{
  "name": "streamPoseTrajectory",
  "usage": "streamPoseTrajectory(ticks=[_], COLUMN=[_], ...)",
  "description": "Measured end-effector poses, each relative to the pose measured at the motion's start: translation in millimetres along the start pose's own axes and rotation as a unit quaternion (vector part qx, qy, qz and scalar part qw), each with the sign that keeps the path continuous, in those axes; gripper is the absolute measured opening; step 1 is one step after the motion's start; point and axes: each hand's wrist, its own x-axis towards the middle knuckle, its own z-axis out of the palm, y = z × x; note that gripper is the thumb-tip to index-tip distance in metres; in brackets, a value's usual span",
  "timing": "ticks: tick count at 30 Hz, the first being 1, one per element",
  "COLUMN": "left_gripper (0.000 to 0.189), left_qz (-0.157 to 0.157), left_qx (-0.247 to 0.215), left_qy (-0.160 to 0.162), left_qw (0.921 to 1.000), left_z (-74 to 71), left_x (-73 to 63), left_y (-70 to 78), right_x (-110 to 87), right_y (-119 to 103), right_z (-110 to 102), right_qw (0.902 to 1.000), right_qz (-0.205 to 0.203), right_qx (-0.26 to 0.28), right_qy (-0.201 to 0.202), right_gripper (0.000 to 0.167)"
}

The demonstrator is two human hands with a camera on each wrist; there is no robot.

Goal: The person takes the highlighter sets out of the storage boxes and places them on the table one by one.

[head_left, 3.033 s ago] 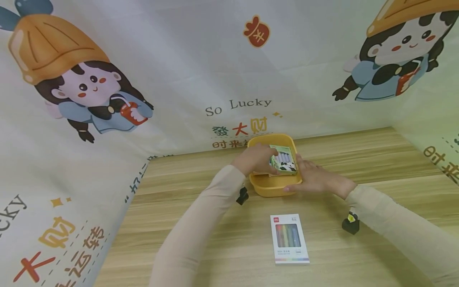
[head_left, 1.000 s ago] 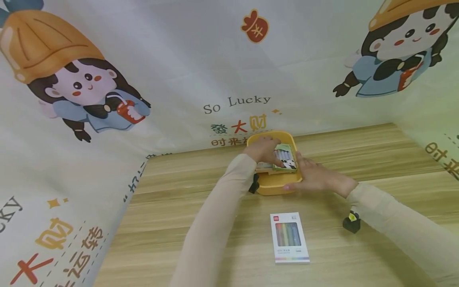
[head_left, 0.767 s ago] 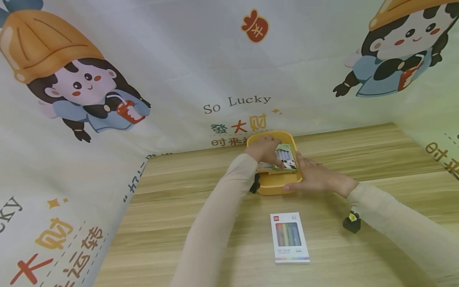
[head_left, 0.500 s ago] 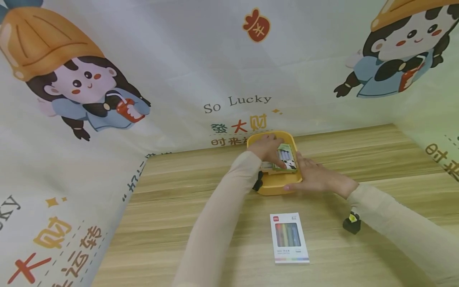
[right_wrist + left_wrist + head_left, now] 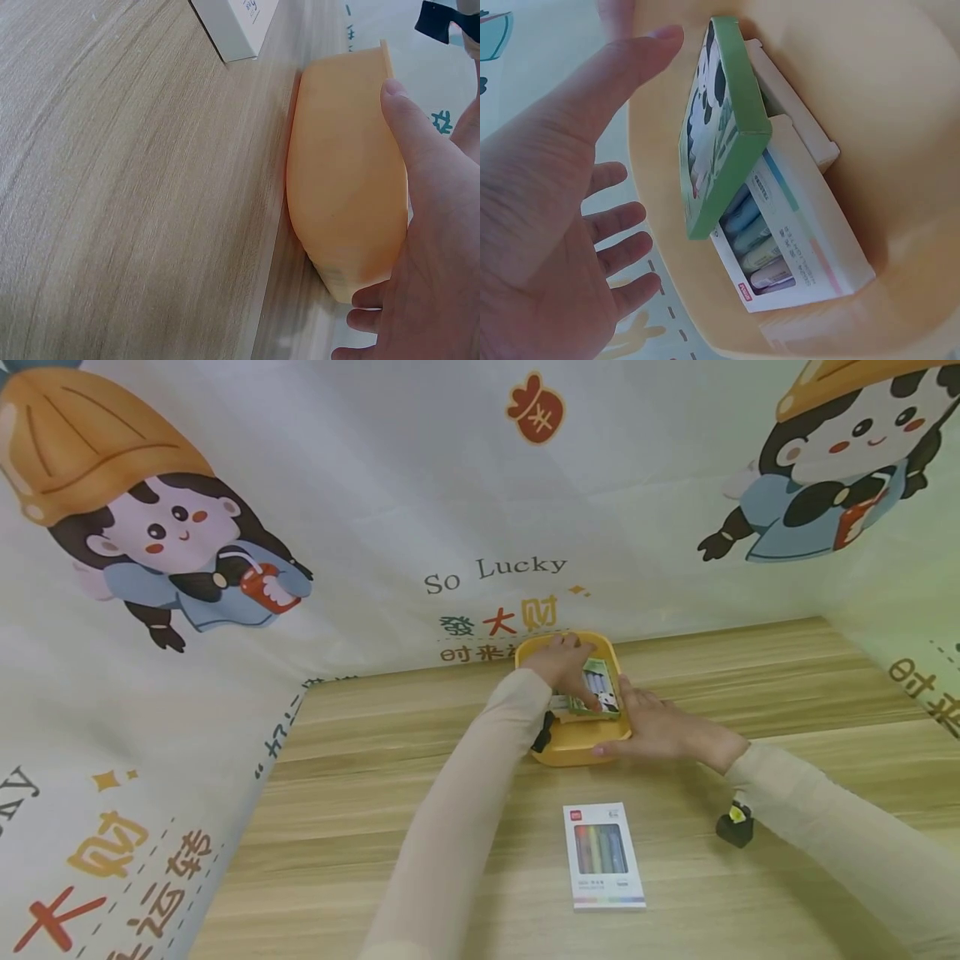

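My left hand hovers over a yellow plastic bin, its thumb near a green box with a panda picture. In the left wrist view the fingers of this hand are loosely spread, and a gap separates the thumb from the green box. That box leans, tilted, on a white box of pastel highlighters; another white box lies partly hidden beneath. My right hand rests against the bin's right front corner. Its thumb lies along the rim of the bin.
On the wood-grain table, in front of the bin, a white box of coloured pens lies flat. A printed cloth hangs right behind the bin. Small black devices hang below both wrists, such as the right one.
Three seconds ago my left hand was further left, at the green box's left edge; it has shifted right and slightly away. My right hand has stayed at the bin. The view has tilted slightly.
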Motion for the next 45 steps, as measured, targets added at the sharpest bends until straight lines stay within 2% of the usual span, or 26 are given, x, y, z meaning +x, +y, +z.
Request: streamPoseTrajectory(ticks=[21,26,30,36,45], left_gripper=[0.103,0.106,0.109,0.111,0.114], left_qz=[-0.008,-0.022,-0.021,-0.025,-0.032], left_qx=[-0.014,-0.009,0.003,0.014,-0.006], left_qy=[-0.008,-0.014,-0.016,-0.014,-0.018], left_qw=[0.9998,0.9996,0.9996,0.9995,0.9993], left_z=[0.1,2.7,5.9,10.7,14.9], left_x=[0.6,5.3,11.9,16.8,14.7], left_y=[3.2,6.0,6.6,3.1,-2.5], right_x=[0.5,-0.3,-0.3,-0.2,-0.3], right_y=[-1,0,1,2,1], right_z=[-2,-2,-1,0,0], right_qw=[1.0000,1.0000,1.0000,1.0000,1.0000], right_qz=[0.004,0.004,0.004,0.004,0.002], right_qx=[-0.002,0.000,-0.002,-0.001,-0.002], right_qy=[-0.001,-0.003,-0.005,-0.003,-0.001], right_gripper=[0.131,0.130,0.130,0.131,0.132])
